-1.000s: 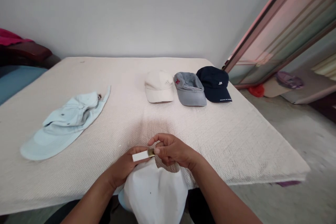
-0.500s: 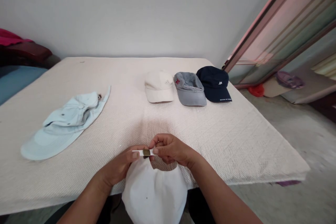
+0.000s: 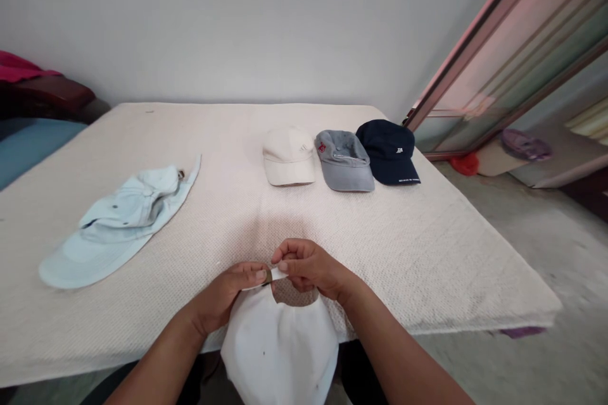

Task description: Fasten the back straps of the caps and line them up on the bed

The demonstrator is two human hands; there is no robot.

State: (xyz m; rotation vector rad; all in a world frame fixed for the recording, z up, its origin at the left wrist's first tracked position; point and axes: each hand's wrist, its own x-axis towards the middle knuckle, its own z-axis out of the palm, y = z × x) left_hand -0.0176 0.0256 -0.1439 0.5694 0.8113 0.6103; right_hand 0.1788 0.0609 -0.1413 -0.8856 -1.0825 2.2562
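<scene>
A white cap hangs at the table's front edge, its rear opening facing up and away from me. My left hand pinches the cap's back strap, its thumb lying beside the brass-coloured buckle. On the other side of that buckle, the thumb and fingers of my right hand are closed on the white strap. The cap's brim is out of sight below. Off to the left lies a pale blue cap on its side, with its strap end undone.
A cream cap, a grey cap and a navy cap sit in a row toward the back right of the cloth-covered table. A wall stands behind it. Dark red furniture is at the far left.
My left thumb has shifted right along the strap to the buckle, now partly covering it. The strap has tilted, its right end slightly higher. The other caps lie where they were.
</scene>
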